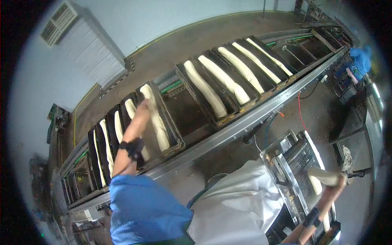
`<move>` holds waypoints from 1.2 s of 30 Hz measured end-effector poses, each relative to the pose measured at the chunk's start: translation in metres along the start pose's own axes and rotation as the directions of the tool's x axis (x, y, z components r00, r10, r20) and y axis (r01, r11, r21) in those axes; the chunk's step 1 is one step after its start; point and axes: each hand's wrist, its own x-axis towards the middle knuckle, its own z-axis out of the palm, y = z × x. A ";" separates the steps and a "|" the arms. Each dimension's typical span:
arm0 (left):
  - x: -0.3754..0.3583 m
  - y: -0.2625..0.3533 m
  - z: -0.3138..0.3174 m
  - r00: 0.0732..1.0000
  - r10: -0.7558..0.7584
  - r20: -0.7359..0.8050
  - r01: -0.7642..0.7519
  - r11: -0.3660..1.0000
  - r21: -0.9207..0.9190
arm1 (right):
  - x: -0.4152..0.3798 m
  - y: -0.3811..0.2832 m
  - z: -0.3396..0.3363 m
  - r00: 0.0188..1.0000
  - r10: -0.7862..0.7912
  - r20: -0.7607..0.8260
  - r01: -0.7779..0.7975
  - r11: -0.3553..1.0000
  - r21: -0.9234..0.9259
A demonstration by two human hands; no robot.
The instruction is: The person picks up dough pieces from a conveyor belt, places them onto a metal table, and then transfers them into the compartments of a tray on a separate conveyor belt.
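Note:
My left hand (pixel 143 108) reaches over the black loaf pans, its blurred fingers right at the upper part of a long pale dough roll (pixel 157 122). That roll lies lengthwise in the nearest pan (pixel 176 132) of the left group. Out to the right, my right hand (pixel 338 183) grips one end of another dough roll (pixel 321 176), which is held over a mesh conveyor (pixel 300 161). Beneath it a further dough piece (pixel 315 185) rests on the mesh. Both wrists have dark bands, and the left forearm hides parts of the pans behind it.
A roller conveyor with a metal side rail (pixel 228 141) crosses in front of me. Farther right on it stands a second pan group (pixel 230 112) with several dough rolls. A person in blue (pixel 359 63) is at the far right, near a metal table (pixel 369 118).

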 end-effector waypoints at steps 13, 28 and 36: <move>-0.041 -0.003 0.005 0.883 0.153 -0.444 -0.164 0.986 0.016 | 0.047 -0.180 -0.254 0.594 -0.791 0.150 0.360 0.095 -0.928; -0.103 0.089 0.077 0.837 0.547 0.008 -0.546 0.837 -0.033 | 0.012 0.046 -0.020 0.845 0.411 0.341 0.433 -0.155 -0.888; -0.140 0.129 0.161 0.783 0.556 0.279 -0.450 0.816 -0.364 | 0.026 0.039 -0.020 0.918 0.216 0.332 0.349 -0.042 -0.936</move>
